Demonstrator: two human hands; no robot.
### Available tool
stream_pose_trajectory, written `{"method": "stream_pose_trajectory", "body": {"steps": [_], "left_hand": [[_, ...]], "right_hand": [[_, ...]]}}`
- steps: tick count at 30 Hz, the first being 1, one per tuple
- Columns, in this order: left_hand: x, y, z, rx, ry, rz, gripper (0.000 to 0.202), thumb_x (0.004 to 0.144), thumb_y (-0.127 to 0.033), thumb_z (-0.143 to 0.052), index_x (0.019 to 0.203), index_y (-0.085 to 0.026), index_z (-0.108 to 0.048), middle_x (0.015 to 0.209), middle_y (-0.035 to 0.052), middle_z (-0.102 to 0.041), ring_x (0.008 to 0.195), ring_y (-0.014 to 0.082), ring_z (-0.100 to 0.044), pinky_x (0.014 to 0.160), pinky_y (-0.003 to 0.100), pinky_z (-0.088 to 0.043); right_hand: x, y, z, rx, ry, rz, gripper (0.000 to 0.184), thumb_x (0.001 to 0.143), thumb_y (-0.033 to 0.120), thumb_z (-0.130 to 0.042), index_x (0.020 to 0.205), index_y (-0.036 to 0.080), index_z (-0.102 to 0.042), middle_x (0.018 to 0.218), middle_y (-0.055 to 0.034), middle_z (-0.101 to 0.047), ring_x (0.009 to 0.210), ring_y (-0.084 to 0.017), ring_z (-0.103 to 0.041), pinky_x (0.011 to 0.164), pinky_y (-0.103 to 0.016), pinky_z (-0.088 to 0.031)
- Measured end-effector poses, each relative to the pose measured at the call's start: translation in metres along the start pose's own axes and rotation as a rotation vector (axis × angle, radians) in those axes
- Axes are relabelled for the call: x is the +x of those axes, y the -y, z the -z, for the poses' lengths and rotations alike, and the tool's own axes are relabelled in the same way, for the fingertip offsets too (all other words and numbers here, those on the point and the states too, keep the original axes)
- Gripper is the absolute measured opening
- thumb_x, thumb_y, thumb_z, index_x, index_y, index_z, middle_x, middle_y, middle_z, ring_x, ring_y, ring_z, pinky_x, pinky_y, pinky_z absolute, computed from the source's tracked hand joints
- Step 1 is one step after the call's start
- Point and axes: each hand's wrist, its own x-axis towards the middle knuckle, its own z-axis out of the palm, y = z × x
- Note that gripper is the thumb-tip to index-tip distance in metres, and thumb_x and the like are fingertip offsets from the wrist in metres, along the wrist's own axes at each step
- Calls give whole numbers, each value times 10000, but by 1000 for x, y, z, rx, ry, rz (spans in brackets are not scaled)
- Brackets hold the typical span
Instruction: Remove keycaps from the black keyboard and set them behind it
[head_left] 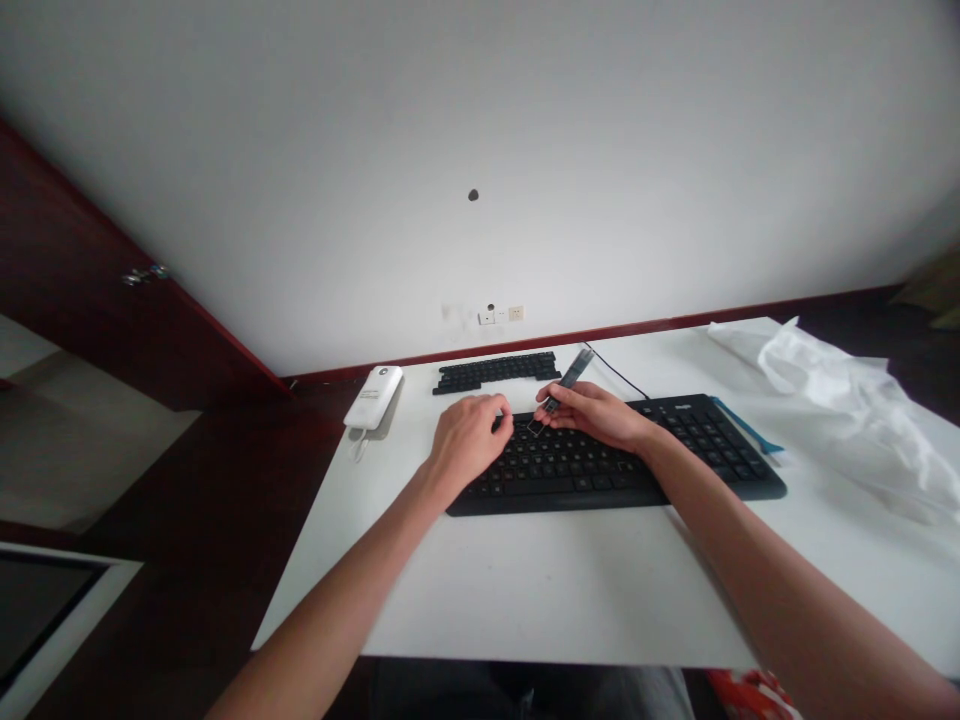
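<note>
A black keyboard [675, 455] lies across the middle of the white table [540, 590]. My left hand [469, 440] rests on its upper left corner with the fingers curled over the keys. My right hand [596, 412] holds a slim dark keycap puller tool [564, 385], its wire tip down on the top key rows beside my left hand. The tool's handle slants up and to the right. A black cable [616, 374] runs from the keyboard's back edge toward the wall.
A strip of black keycaps [496, 371] lies behind the keyboard. A white device [373, 397] sits at the table's far left corner. Crumpled white wrapping [847, 400] covers the right side. A blue tool [746, 425] pokes out by the keyboard's right end. Dark floor lies left.
</note>
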Motion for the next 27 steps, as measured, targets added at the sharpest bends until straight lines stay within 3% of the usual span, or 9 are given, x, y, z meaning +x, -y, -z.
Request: {"method": "stream_pose_trajectory", "body": {"steps": [3, 9, 27], "left_hand": [[-31, -24, -1, -110, 28, -68, 103, 934, -334, -662, 1000, -255, -674, 957, -9, -700, 914, 183, -647, 828, 302, -505], [-70, -44, -23, -78, 60, -23, 620, 772, -519, -837, 1282, -257, -599, 1108, 37, -639, 1037, 258, -608, 929, 409, -544], [-74, -47, -36, -27, 59, 7, 559, 806, -482, -826, 1244, -233, -581, 1100, 41, -651, 1039, 263, -628, 937, 431, -524]], "right_hand": [[0, 1, -2, -38, -8, 1, 441, 874, 561, -745, 1029, 150, -706, 937, -94, -770, 902, -181, -715, 834, -291, -552], [-4, 8, -15, -316, 69, 55, 485, 871, 614, -708, 968, 139, -712, 894, -82, -770, 765, -161, -683, 736, -298, -541], [-9, 15, -22, -396, 117, -44, 492, 849, 622, -728, 951, 141, -702, 861, -85, -778, 692, -157, -694, 682, -297, -574]]}}
